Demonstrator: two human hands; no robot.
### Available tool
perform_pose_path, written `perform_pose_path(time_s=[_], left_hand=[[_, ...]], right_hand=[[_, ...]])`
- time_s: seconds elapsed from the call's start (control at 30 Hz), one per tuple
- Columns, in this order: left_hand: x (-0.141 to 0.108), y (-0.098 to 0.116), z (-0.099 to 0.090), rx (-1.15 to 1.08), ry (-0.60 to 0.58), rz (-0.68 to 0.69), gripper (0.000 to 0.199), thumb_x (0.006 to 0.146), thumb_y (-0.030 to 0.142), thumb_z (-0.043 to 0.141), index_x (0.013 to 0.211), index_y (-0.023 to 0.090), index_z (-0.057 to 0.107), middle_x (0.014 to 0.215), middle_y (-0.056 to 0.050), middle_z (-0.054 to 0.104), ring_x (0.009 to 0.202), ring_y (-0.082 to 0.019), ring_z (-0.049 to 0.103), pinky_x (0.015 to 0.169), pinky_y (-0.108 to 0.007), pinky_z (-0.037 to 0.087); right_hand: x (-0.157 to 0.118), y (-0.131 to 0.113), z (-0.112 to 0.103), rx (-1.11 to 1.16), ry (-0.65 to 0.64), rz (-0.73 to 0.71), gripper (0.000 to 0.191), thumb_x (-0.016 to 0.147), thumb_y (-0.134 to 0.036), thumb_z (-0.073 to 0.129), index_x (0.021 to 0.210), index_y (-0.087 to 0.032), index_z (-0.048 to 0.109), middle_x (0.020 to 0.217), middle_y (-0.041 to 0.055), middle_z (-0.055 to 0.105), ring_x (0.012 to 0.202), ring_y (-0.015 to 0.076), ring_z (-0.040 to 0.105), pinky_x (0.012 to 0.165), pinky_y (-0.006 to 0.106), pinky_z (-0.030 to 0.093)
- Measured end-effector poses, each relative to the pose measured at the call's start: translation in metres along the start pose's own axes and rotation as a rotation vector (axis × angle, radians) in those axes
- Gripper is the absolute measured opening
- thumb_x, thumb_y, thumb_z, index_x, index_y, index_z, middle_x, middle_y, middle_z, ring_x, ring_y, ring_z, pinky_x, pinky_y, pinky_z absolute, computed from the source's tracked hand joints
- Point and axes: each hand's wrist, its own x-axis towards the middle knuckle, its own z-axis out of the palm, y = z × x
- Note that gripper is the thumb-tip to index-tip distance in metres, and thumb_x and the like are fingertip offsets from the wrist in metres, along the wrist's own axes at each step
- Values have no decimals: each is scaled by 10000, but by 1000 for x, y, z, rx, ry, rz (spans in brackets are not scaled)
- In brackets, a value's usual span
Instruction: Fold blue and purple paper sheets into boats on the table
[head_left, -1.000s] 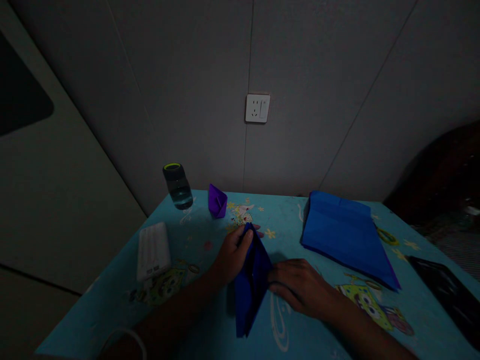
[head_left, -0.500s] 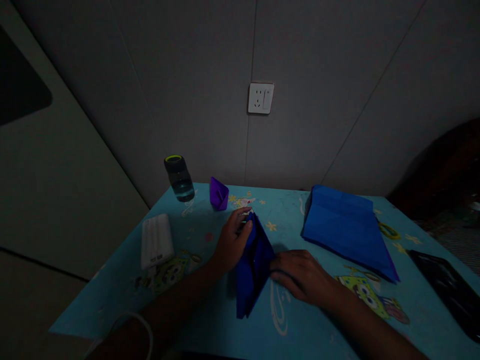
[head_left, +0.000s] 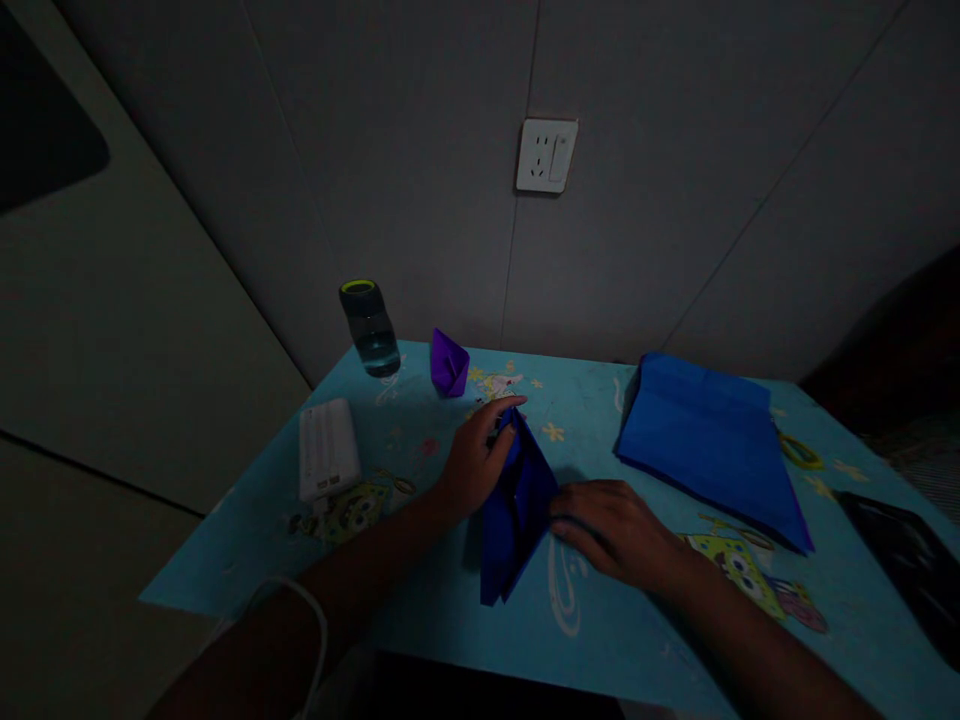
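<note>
A folded blue paper boat [head_left: 512, 515] stands on the table between my two hands, its long opening facing up. My left hand [head_left: 480, 455] pinches the far tip, thumb on the near side and fingers round the other side. On the right, my right hand [head_left: 607, 525] grips the paper's side edge, with its fingers curled and the fingertips partly hidden. Farther back, a small purple paper boat [head_left: 449, 364] stands beyond my left hand.
A water bottle [head_left: 371, 330] and a white power bank [head_left: 328, 447] are at the left. To the right lie a stack of blue paper sheets [head_left: 709, 440], yellow-handled scissors [head_left: 799, 452] and a black tablet-like object [head_left: 904, 555]. The patterned blue tabletop [head_left: 420, 630] meets a wall with a socket [head_left: 547, 156].
The view has shifted slightly, so the things on the table sit a little higher and farther right. Both hands keep their hold on the blue paper boat, whose shape looks nearly the same.
</note>
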Motion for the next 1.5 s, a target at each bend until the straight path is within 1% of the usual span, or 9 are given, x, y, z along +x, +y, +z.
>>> perform_pose_path(time_s=[0.27,0.43,0.6,0.73,0.87,0.93,1.07,1.27,1.5], left_hand=[[0,1,0,4,-6,-1,349,962,269,505,1299,238,589,1352,-75,627,1248,-256,575,1061,-379,425],[-1,0,2,9,7,39,421,914,311,615,1326,244,562,1338,-87,628,1242,-267,573,1074,-403,420],[-1,-2,2,-38,41,-8,424,911,305,620,1324,270,534,1299,-77,631,1150,-246,626,986,-372,483],[-1,-2,4,-141,104,-29,307,875,290,664,1143,254,518,1136,-47,673,980,-191,685,863,-310,528],[-2,1,6,-233,163,-30,355,835,278,697,1079,257,440,1150,-46,660,946,-178,699,795,-295,553],[-2,1,6,-209,189,-25,345,825,283,704,1044,253,440,1088,-29,662,919,-172,699,739,-265,551],[-1,0,3,-29,161,51,160,864,275,654,867,228,501,842,24,623,788,-136,655,666,-216,508],[2,-1,0,70,180,118,60,904,252,599,889,211,639,1049,-45,667,961,-176,654,719,-237,536],[2,1,-1,107,202,166,105,922,235,555,861,200,633,1054,-64,647,1009,-177,623,734,-239,538]], right_hand=[[-2,1,-1,3,35,32,253,1040,-331,415,966,-189,611,734,17,665,636,140,619,615,262,451],[-4,1,0,16,36,43,240,1038,-326,419,977,-191,607,752,16,674,653,141,630,638,262,451],[-4,1,1,32,22,43,227,1033,-325,429,975,-198,607,753,14,675,642,139,628,629,262,449],[-3,1,1,42,36,49,226,1033,-317,427,971,-192,604,747,18,669,643,141,627,624,261,454],[-3,1,2,49,53,44,224,1031,-320,429,967,-188,599,750,22,667,652,145,627,633,261,461],[-3,1,2,46,47,51,225,1031,-319,427,968,-189,599,758,24,668,663,146,629,643,262,464],[-4,1,2,38,33,62,244,1036,-330,412,970,-193,603,759,25,671,663,149,628,643,266,459],[-5,1,1,35,31,64,221,1035,-328,424,975,-194,589,755,17,664,653,147,622,634,266,444],[-4,1,2,42,40,64,181,1031,-303,436,980,-201,577,751,7,655,650,142,615,640,259,440]])
